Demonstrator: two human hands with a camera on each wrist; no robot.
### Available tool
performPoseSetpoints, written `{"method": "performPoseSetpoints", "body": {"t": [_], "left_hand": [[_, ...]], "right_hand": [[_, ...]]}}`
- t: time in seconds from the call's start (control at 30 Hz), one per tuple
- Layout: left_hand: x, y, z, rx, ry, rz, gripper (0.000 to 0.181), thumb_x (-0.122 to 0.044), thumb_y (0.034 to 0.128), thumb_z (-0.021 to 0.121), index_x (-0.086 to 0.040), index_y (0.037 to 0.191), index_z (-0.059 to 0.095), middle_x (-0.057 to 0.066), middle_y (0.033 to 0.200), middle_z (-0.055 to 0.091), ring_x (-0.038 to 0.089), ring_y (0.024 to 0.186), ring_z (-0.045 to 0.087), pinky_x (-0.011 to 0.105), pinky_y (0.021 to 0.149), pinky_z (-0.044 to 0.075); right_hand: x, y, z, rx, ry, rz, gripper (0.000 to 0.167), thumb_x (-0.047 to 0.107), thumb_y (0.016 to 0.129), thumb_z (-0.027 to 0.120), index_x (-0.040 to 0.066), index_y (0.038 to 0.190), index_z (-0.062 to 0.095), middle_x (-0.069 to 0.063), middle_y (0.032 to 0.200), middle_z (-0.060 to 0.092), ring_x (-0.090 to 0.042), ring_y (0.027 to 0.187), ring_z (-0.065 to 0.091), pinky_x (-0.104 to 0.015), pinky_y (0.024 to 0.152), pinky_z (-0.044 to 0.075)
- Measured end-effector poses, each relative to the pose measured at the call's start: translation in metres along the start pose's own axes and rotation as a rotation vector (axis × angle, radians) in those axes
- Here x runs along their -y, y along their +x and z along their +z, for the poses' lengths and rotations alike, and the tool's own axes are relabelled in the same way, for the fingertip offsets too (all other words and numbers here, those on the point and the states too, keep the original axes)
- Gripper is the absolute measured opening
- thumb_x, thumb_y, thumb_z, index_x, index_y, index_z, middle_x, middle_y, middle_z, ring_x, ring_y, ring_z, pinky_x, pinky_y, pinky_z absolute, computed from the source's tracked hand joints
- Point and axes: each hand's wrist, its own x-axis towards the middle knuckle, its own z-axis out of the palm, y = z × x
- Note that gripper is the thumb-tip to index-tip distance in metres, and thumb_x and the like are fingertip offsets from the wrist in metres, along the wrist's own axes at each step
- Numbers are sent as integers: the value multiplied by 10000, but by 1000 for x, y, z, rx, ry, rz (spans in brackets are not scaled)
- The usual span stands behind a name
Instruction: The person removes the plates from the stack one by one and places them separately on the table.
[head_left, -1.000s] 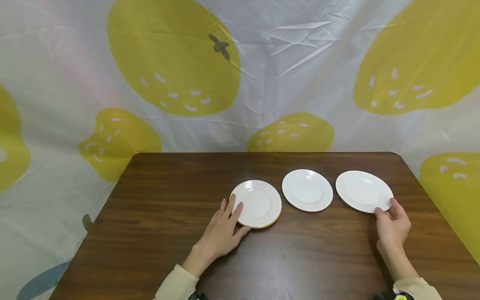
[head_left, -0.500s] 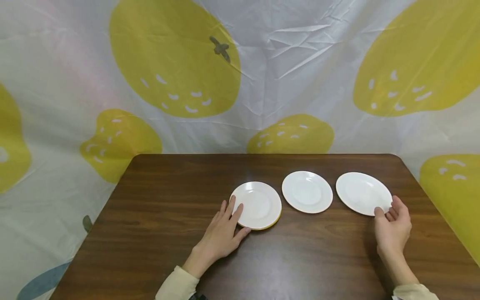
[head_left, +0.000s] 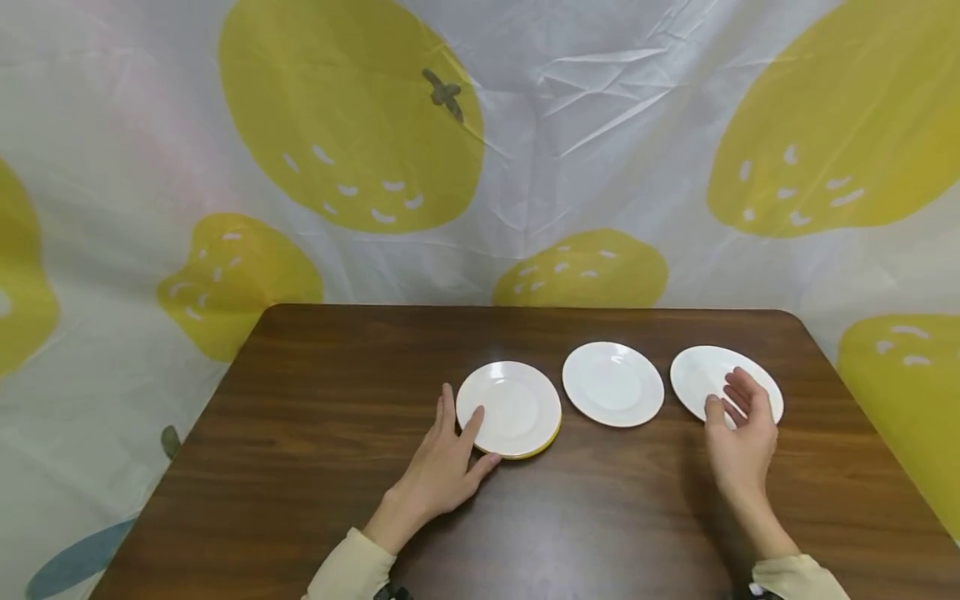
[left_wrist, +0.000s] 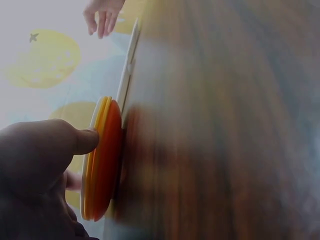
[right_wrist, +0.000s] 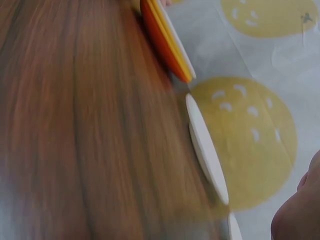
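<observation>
My left hand (head_left: 433,477) rests at the left edge of a stack topped by a white plate (head_left: 517,408), its fingers spread and the index finger over the rim. Orange and yellow plates (left_wrist: 104,165) show under the white one in the left wrist view. My right hand (head_left: 742,450) hovers above the front of the rightmost white plate (head_left: 697,375), thumb and fingers loosely bent and apart, holding nothing. Another white plate (head_left: 613,385) lies between the stack and that one. In the left wrist view the right hand (left_wrist: 105,14) hangs clear of the plates.
A brown wooden table (head_left: 300,400) carries the plates towards its back right. Behind it hangs a pale cloth (head_left: 420,275) printed with large yellow fruit.
My right hand has let go of the rightmost plate's edge and moved left over that plate. The left hand's fingers have shifted slightly at the stack; the plates look unmoved.
</observation>
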Motion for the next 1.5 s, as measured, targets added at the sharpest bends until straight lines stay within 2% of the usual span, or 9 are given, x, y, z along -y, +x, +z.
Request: {"method": "performPoseSetpoints", "body": {"t": [0.1,0.2,0.47,0.63,0.77,1.0,1.17,1.37,1.5], "left_hand": [[0,3,-1,-7,-8,-3,707,-436,1015,584,11,1532,404,390,1629,1,543,1514,133,588,1151,369],[0,6,-2,-11,-1,1,714,-434,1009,595,26,1523,410,382,1632,46,537,1513,157,578,1156,367],[-2,6,-2,-7,-16,14,717,-439,995,622,26,1508,436,384,1625,102,537,1499,211,579,1150,375],[-1,3,-3,0,0,11,709,-433,991,633,27,1498,450,391,1616,130,543,1489,233,590,1156,362],[0,4,-5,-11,34,21,708,-433,978,655,26,1484,472,400,1603,169,550,1474,266,588,1159,358],[-2,8,-6,-2,64,36,696,-425,968,671,0,1486,483,386,1604,196,534,1471,291,595,1155,360],[-2,7,-6,16,59,20,686,-410,977,661,-20,1506,465,361,1619,187,508,1491,270,600,1164,345],[-2,6,-7,20,54,14,658,-381,982,663,-24,1501,475,359,1618,198,507,1491,272,604,1169,335],[-1,6,-7,0,69,38,628,-362,981,669,-26,1483,500,366,1602,237,520,1476,295,606,1158,351]], "right_hand": [[9,-3,12,42,61,-15,455,-40,943,559,-43,1398,534,-62,1257,609,49,1081,554,-81,924,464],[16,-7,23,82,96,-30,462,-56,945,555,-44,1405,515,-47,1251,608,39,1090,564,-73,923,463],[17,-19,41,191,157,-32,485,-95,949,533,-30,1426,480,158,1167,566,6,1091,596,-73,911,473],[22,-29,49,268,203,-13,523,-135,928,530,-43,1436,445,102,1172,575,-30,1056,643,-96,887,508],[25,-31,54,290,234,3,533,-156,917,528,-59,1432,433,62,1155,599,-18,995,671,-102,856,527],[26,-40,60,331,241,-13,537,-192,903,484,-93,1428,426,-196,1222,591,15,958,674,-100,829,535],[23,-52,71,396,257,-33,547,-209,892,476,-98,1425,422,-312,1237,595,10,983,675,-109,842,537],[22,-63,80,514,202,-25,537,-182,900,526,-89,1421,432,-327,1233,639,-34,1001,687,-101,821,529],[23,-69,82,569,154,-25,518,-146,909,553,-79,1412,455,-301,1232,659,-94,1023,692,-97,820,522]]}}
